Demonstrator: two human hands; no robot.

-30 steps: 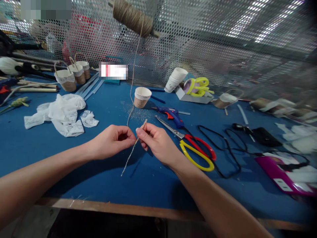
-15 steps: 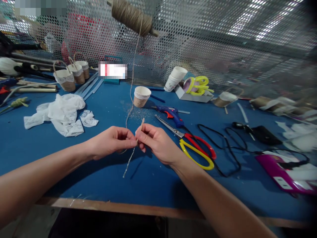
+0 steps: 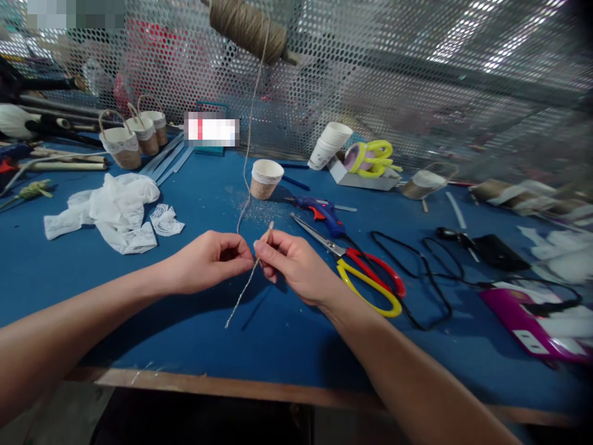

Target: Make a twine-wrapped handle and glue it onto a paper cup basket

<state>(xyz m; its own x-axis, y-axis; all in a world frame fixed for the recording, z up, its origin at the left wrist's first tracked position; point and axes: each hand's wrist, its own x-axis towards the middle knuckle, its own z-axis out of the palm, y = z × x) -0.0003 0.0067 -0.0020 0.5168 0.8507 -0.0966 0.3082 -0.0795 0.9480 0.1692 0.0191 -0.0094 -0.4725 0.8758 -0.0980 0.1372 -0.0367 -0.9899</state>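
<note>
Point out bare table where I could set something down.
Two patches of blue tabletop look free: the strip between both forearms and the wooden front edge, where a twisted cord dangles; and the area bordered by white lace, left hand and hanging twine. It's crowded beyond the right hand: scissors, glue gun, purple case.

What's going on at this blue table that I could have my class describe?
A person is working with bare hands above the table. The right hand pinches a thin, speckled stem; close beside it, the left hand seems to pinch the twine coming down from a spool. A cup with no handle stands upright beyond the hands. Scissors and a glue gun lie to the right, neither being held.
</note>
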